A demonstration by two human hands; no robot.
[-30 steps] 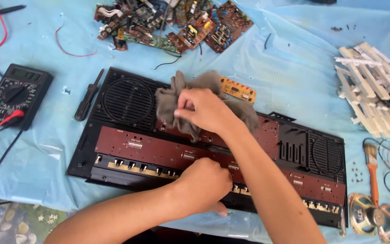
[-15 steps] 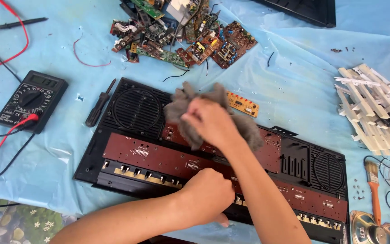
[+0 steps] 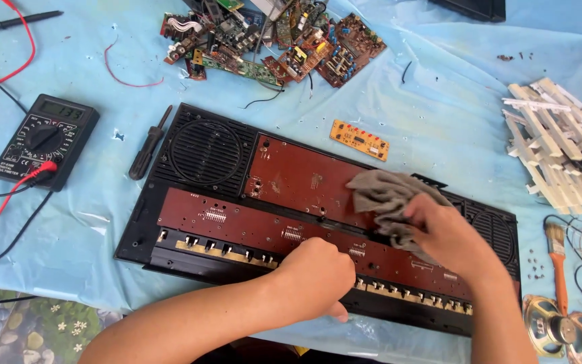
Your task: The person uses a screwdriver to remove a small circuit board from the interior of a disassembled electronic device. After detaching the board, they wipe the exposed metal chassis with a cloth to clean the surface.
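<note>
An opened black electronic keyboard case (image 3: 197, 149) lies on a blue sheet, with two brown circuit boards (image 3: 298, 178) and round speaker grilles inside. My right hand (image 3: 447, 234) presses a crumpled grey cloth (image 3: 389, 199) onto the right part of the upper board. My left hand (image 3: 318, 278) rests as a loose fist on the near edge of the case, on the lower board by the row of key contacts, holding it down.
A black multimeter (image 3: 43, 140) with red leads sits at left, a black screwdriver (image 3: 148, 144) beside the case. A pile of circuit boards (image 3: 274, 44) lies at the back, a small orange board (image 3: 360, 139) nearby. White keys (image 3: 554, 155), a brush (image 3: 558, 259) and two speakers (image 3: 567, 334) are at right.
My right hand has slid the grey cloth from the left-middle of the upper board to its right side, uncovering the board. My left hand stays on the near edge.
</note>
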